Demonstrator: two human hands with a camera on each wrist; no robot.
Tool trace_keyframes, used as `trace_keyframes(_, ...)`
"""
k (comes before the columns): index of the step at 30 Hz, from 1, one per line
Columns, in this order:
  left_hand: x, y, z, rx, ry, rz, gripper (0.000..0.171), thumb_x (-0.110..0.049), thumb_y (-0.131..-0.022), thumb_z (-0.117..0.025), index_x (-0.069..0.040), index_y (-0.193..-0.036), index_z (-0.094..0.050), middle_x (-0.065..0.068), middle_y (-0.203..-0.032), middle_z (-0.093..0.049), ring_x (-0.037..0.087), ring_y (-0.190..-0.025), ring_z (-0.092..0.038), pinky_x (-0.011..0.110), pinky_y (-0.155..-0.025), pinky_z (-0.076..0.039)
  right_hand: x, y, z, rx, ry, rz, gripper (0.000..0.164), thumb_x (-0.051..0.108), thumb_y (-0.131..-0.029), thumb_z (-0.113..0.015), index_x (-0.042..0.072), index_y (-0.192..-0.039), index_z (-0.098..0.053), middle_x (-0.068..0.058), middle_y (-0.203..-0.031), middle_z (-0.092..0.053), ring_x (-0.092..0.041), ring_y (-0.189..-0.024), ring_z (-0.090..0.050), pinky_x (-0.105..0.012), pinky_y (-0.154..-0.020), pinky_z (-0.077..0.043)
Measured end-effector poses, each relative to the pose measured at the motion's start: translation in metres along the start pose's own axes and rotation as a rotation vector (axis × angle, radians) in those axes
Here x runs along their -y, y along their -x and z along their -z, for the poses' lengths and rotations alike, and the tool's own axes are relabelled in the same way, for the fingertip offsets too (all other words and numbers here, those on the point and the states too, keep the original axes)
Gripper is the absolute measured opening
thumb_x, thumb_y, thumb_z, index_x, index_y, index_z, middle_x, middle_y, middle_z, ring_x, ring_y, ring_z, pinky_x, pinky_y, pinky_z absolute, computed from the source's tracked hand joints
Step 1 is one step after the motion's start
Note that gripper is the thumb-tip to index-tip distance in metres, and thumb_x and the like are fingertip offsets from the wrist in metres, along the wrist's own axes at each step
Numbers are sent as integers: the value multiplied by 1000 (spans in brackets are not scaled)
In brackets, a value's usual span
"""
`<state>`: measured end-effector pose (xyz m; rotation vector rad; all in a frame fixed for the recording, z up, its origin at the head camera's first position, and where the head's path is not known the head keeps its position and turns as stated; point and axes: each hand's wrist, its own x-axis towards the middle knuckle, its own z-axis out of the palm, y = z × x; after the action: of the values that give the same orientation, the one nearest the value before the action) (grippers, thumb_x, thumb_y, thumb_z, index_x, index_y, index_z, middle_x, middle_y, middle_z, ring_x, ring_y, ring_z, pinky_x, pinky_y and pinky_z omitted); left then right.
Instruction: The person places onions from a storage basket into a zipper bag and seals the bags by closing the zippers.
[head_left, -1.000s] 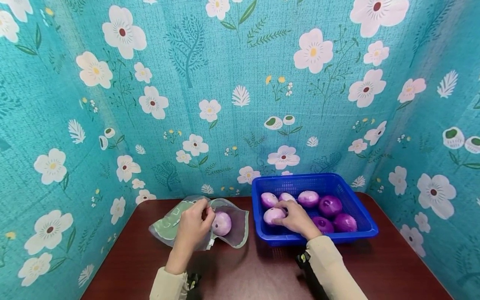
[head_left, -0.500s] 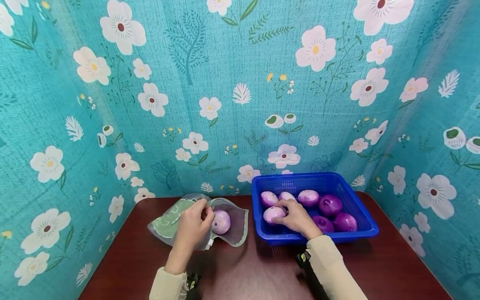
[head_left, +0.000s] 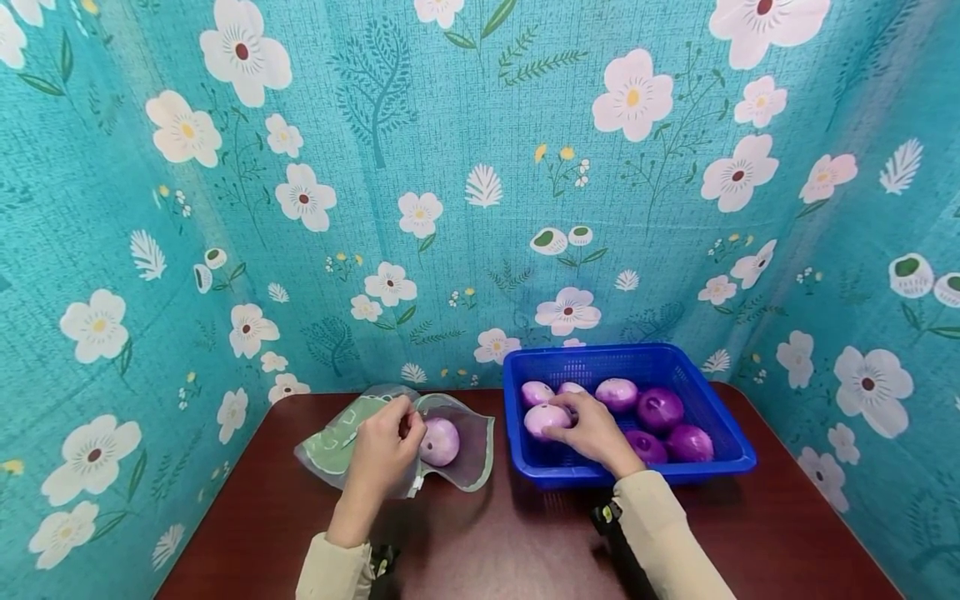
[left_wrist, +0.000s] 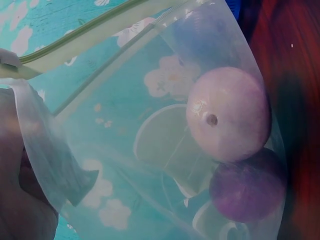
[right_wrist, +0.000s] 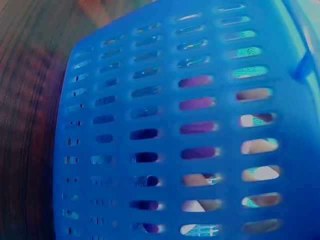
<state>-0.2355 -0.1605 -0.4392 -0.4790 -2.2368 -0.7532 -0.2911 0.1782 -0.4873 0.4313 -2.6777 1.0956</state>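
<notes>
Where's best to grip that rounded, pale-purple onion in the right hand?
Likely the bulging sides of the onion, from above and the right, where the right hand is: the blue plastic basket walls its left and front; pale, rounded onions sit behind.

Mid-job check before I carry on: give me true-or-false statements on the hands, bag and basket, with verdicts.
1. The right hand holds a pale onion. True.
2. The left hand is inside the basket. False: it holds the bag.
3. In the left wrist view, a pinkish onion and a purple onion show through the bag. True.
4. The basket is green. False: it is blue.
5. The bag is left of the basket. True.
6. The basket contains only one onion. False: it contains several.
</notes>
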Motion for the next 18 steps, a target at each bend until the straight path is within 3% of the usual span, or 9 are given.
trace_keyframes(5, -1, -1, 0, -3, -2, -14, 24, -7, -87, -68, -16, -74, -49, -9, -67, -42, 6, -58, -40, 22, -53, -36, 8, 2, 2, -76, -79, 46, 46, 21, -81, -88, 3, -121, -72, -20, -125, -68, -37, -115, -67, -52, -99, -54)
trace_keyframes(11, -2, -1, 0, -1, -13, -12, 24, -6, -87, -68, -16, -75, -50, -8, -67, -42, 5, -59, -39, 22, -53, -36, 39, 4, 7, -118, -269, 138, 49, 19, -82, -87, 8, -127, -69, -14, -122, -66, -31, -106, -71, -42, -88, -60)
trace_keyframes(18, -6, -4, 1, 12, -3, -10, 25, -6, -88, -68, -16, -75, -49, -8, -67, -42, 5, -59, -39, 21, -53, -35, 83, 12, -1, -21, -388, 280, 50, 22, -84, -86, 14, -130, -68, -6, -127, -65, -25, -116, -64, -38, -90, -60)
